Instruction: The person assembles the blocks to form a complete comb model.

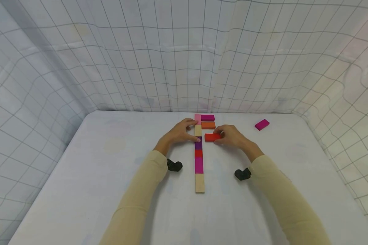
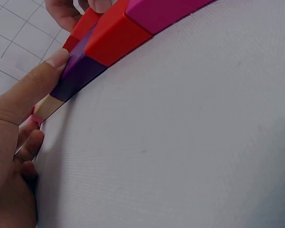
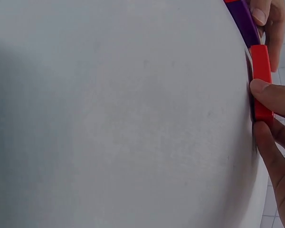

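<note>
A straight row of coloured wooden blocks runs down the middle of the table in the head view. My left hand (image 1: pixel 179 132) lies along its far part, thumb on the purple block (image 1: pixel 198 145) and fingertips at the pink block (image 1: pixel 197 117). Between them is a plain wood block (image 1: pixel 198 131). My right hand (image 1: pixel 231 136) pinches a red block (image 1: pixel 211 137) by its right end, just right of the row. In the right wrist view, thumb and fingers grip this red block (image 3: pixel 261 71) close to the purple one (image 3: pixel 243 23).
Nearer along the row come another red block (image 1: pixel 198 153), a magenta block (image 1: pixel 199 165) and a plain wood block (image 1: pixel 199 183). Magenta (image 1: pixel 208 118) and orange (image 1: pixel 208 126) blocks jut rightward from its far end. One magenta block (image 1: pixel 262 124) lies alone far right. Gridded white curtains surround the table.
</note>
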Demonstrator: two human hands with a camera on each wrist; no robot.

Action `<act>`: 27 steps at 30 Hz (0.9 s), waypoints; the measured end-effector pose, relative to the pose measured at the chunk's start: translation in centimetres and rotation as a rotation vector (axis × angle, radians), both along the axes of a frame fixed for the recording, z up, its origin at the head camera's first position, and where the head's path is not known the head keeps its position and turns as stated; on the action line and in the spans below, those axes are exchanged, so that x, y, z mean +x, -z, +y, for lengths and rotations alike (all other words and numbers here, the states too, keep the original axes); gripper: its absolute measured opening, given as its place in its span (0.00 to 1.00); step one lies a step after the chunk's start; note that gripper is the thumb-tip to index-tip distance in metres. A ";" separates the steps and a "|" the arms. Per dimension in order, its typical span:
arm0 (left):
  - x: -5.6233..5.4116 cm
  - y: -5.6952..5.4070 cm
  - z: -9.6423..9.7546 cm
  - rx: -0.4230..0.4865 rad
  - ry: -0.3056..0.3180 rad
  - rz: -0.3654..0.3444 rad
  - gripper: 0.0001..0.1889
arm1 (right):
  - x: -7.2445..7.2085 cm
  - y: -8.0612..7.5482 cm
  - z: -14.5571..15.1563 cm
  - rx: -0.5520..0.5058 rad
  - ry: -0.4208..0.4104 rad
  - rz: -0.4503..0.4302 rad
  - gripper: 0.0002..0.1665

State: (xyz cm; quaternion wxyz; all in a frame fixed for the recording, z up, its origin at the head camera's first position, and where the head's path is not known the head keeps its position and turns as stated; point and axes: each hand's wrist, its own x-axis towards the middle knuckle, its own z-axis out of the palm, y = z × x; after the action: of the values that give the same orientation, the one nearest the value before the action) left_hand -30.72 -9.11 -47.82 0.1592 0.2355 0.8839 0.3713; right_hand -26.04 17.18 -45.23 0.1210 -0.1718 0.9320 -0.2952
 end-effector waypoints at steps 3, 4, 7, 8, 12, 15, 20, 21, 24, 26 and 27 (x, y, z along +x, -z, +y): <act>0.1 0.0 0.0 -0.002 0.001 0.001 0.49 | 0.0 0.0 -0.5 0.013 0.005 -0.001 0.22; 0.1 0.0 0.0 -0.002 0.001 -0.001 0.49 | -0.1 0.0 -0.7 0.016 0.005 -0.003 0.22; 0.1 -0.1 0.0 0.002 0.001 -0.003 0.49 | -0.1 0.0 -1.0 0.019 0.009 -0.009 0.22; 0.1 -0.1 0.0 0.001 0.001 -0.003 0.49 | -0.1 0.1 -1.1 0.021 0.011 -0.011 0.22; 0.1 -0.1 0.0 -0.002 0.003 0.002 0.49 | -0.2 0.1 -1.3 0.029 0.014 -0.012 0.22; 0.1 -0.1 0.0 -0.002 0.006 0.006 0.49 | -0.2 0.3 -1.3 0.030 0.013 -0.008 0.21; 0.1 -0.2 0.0 0.010 0.007 0.004 0.48 | -0.4 0.5 -1.4 0.033 0.007 0.003 0.20; 0.0 -0.2 -0.1 0.010 0.007 0.003 0.48 | -0.5 0.5 -1.4 0.036 0.007 0.003 0.21; 0.0 -0.3 -0.1 0.009 0.008 0.000 0.48 | -0.4 0.3 -1.4 0.041 0.007 0.000 0.23; 0.0 -0.3 0.0 0.009 0.011 -0.001 0.48 | -0.3 0.1 -1.2 0.038 -0.001 0.004 0.24; 0.0 -0.3 0.0 0.009 0.011 -0.001 0.48 | -0.3 0.0 -1.1 0.035 -0.001 0.005 0.25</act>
State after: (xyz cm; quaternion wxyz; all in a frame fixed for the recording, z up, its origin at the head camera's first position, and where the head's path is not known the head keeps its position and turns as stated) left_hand -30.74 -9.12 -47.50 0.1605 0.2410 0.8809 0.3744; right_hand -26.34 16.04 -45.26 0.1217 -0.1709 0.9372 -0.2786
